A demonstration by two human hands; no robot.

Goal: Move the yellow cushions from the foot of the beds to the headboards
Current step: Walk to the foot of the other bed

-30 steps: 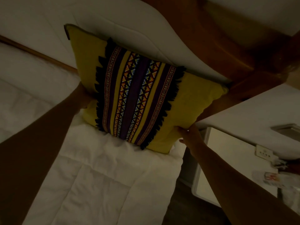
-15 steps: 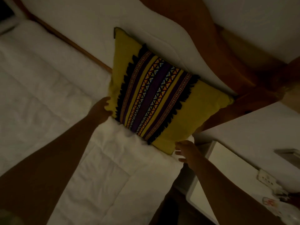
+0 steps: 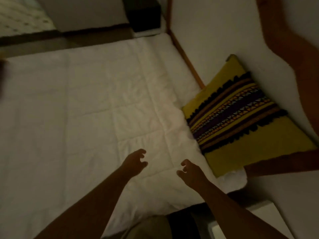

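Note:
A yellow cushion (image 3: 241, 118) with a dark fringed, patterned band leans against the white padded headboard (image 3: 215, 40) at the right end of the bed (image 3: 86, 100). Neither hand touches it. My left hand (image 3: 135, 161) hovers over the white quilt, fingers loosely curled and apart, holding nothing. A short way to its right, my right hand (image 3: 189, 171) is also free above the quilt, just left of the cushion's lower corner.
A wooden frame (image 3: 293, 49) borders the headboard. A white bedside table (image 3: 265, 214) stands at the lower right beside the bed. A dark box (image 3: 143, 12) sits beyond the bed's far side, and a second mattress (image 3: 22, 14) shows at top left.
Both hands have let go of the cushion and drawn back over the quilt. The view has swung left, so the cushion now sits at the right, resting against the headboard.

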